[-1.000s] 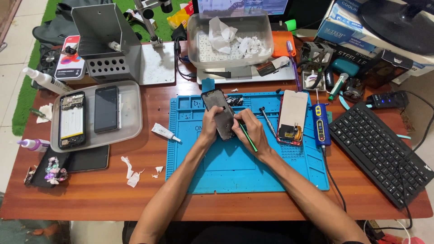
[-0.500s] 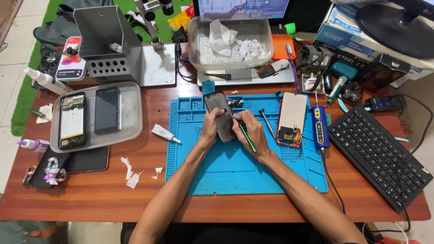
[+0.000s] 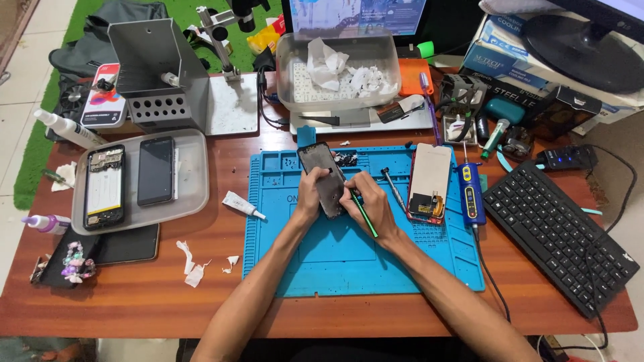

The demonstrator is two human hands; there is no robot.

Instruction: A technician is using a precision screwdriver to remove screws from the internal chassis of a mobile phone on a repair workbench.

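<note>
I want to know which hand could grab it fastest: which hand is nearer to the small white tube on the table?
Left. The left hand, holding the phone, is a short way right of the white tube. The right hand, with a green tool, lies beyond the phone.

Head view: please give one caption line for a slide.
Left hand steadies a phone while right hand works it with a green tool.
</note>
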